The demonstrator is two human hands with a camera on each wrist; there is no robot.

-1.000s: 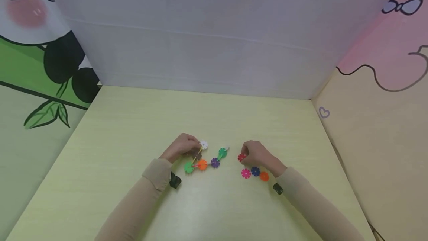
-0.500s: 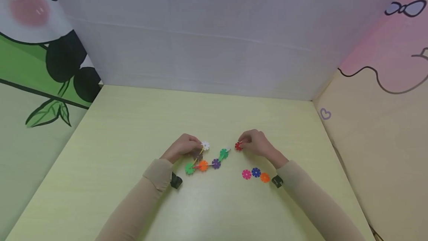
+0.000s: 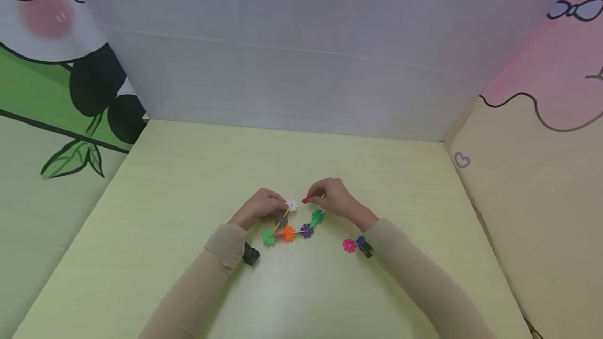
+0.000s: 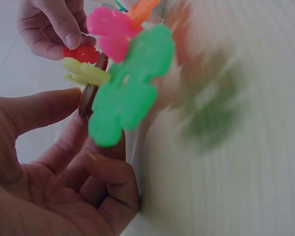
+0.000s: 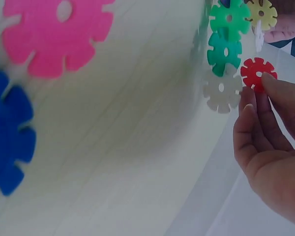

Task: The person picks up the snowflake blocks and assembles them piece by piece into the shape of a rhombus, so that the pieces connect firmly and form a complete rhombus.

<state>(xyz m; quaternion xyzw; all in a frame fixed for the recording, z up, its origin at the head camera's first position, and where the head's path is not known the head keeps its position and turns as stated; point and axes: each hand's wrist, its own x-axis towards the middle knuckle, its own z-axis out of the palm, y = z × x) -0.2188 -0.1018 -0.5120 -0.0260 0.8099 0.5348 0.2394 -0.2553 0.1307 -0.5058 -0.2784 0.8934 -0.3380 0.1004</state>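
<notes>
My left hand (image 3: pixel 261 208) pinches one end of a chain of slotted plastic snowflake discs, with thumb and fingers at the brown disc (image 4: pixel 88 101) in the left wrist view. A white disc (image 3: pixel 292 205) sits at that end, close to the fingertips. From there the chain curves through a green disc (image 3: pixel 269 238), an orange one (image 3: pixel 289 233), a purple one (image 3: pixel 307 230) and a teal-green one (image 3: pixel 317 216). My right hand (image 3: pixel 332 196) pinches a loose red disc (image 5: pixel 258 73) by its edge. In the head view that disc is seen nearly edge-on, slightly right of the white one.
A pink disc (image 3: pixel 349 245) and a blue disc (image 3: pixel 361 241) lie on the pale table (image 3: pixel 188 171), nearer the body on the right. The right wrist's black camera (image 3: pixel 365 249) overlaps the blue one. A white panel (image 3: pixel 301 93) closes off the back.
My right hand has lifted the red disc away from the loose discs, carried it left and turned it edge-on near the white disc. The right sleeve now covers the loose orange disc. The left hand stays put.
</notes>
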